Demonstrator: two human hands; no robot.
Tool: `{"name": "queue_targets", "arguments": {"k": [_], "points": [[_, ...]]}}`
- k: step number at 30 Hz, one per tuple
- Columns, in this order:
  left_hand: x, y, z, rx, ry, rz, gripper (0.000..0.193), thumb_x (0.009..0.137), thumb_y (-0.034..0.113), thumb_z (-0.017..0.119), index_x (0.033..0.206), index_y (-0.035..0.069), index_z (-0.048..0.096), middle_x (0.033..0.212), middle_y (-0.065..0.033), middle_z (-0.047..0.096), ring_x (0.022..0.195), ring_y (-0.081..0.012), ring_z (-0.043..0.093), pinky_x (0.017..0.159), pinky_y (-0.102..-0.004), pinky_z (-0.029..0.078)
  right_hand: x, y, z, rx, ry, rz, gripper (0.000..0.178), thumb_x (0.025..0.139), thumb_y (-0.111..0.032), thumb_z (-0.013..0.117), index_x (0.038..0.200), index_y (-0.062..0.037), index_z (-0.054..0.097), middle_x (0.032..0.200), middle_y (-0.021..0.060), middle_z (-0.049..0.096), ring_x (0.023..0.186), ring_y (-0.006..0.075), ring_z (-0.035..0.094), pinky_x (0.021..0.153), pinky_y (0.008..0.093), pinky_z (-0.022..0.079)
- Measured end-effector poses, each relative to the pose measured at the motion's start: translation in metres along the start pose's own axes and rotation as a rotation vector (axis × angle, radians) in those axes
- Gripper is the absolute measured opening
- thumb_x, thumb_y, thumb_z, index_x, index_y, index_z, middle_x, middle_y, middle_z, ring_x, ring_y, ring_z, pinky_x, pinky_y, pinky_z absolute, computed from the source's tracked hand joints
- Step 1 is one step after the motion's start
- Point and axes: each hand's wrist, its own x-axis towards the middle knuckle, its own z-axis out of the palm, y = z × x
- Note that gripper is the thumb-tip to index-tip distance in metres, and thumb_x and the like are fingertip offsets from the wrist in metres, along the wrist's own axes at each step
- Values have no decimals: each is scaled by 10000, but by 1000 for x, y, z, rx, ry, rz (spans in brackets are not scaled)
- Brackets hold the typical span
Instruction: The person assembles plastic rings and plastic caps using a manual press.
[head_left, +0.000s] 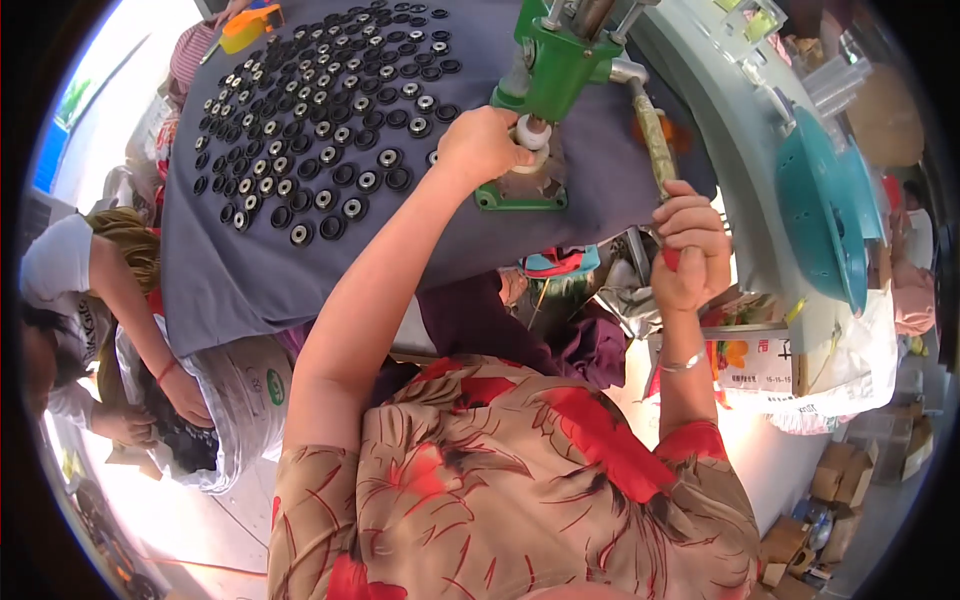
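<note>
A green hand press (570,75) stands on the cloth-covered table, its white-tipped ram (533,132) lowered towards the round seat on its base. Beside the ram is my left hand (480,148), fingers drawn together at the seat; whatever they pinch is hidden. My right hand (692,245) is wrapped round the lower end of the press's long lever (652,135), which slants down towards me. Many small black rings (330,228), several with silvery metal centres like bearings, lie spread over the table left of the press.
The dark grey cloth (450,245) hangs over the table's near edge. At left, a co-worker's hand (188,395) reaches into a white sack (250,400) of black parts. A yellow-orange tape dispenser (245,32) sits at the far left; teal basins (815,210) stand to the right.
</note>
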Motion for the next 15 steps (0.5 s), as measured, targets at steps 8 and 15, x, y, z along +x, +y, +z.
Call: {"name": "queue_targets", "arguments": {"k": [8,15], "points": [[12,-7,-2,-92,23,-45,420,610,350,786,988,179,721,906,-79,702,868,-273,665,768,-377,521,166,50,-12,-558,-19,-327,114,774,98,560,861,26,550,735,102,528,693,196,559,632,338,529],[-2,-4,11,-15,216,29,412,515,383,756,840,131,730,760,-127,675,744,-308,664,684,-402,529,197,99,-22,44,337,371,215,894,-187,485,908,-15,615,814,79,563,703,181,582,644,298,512]]}}
